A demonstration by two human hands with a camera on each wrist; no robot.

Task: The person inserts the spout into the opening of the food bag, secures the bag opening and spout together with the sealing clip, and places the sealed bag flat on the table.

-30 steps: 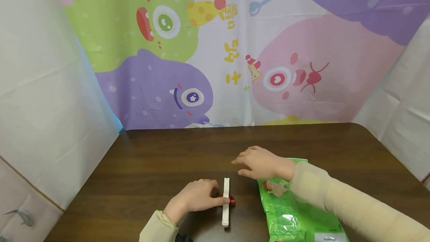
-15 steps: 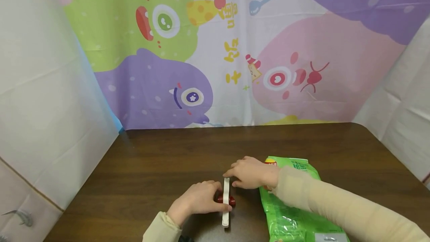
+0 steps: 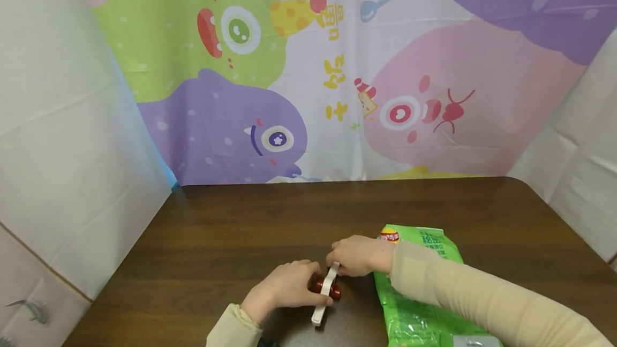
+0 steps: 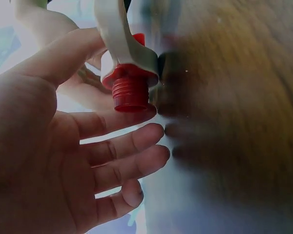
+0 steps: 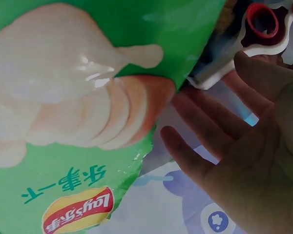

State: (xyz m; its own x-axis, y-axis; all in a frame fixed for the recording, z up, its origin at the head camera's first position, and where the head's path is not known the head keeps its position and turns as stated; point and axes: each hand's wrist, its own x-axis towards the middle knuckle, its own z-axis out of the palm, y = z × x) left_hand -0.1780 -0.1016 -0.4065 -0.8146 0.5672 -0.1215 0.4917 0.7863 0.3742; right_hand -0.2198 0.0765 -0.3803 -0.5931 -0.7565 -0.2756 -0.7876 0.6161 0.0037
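A white bag clip (image 3: pixel 328 284) with a red threaded spout (image 4: pixel 131 95) lies slantwise on the brown table, between both hands. My left hand (image 3: pixel 288 285) holds it from the left, thumb along the near part and index finger beside the spout; the other fingers are spread in the left wrist view. At the far end of the clip, my right hand (image 3: pixel 358 255) pinches it between thumb and fingers. The right wrist view shows the red opening (image 5: pixel 262 20) of the spout and the thumb over the white bar. Just right of the clip lies a green Lay's chip bag (image 3: pixel 409 309).
The right forearm crosses over the chip bag. A small black object (image 3: pixel 267 342) shows at the bottom edge, by the left sleeve (image 3: pixel 233 328). Behind the table (image 3: pixel 231 218) hangs a cartoon-print curtain (image 3: pixel 332 149), with pale cloth on both sides.
My right hand has come left and toward me from over the chip bag to the clip's far end. The clip has turned, its far end now further right. The left hand has barely shifted.
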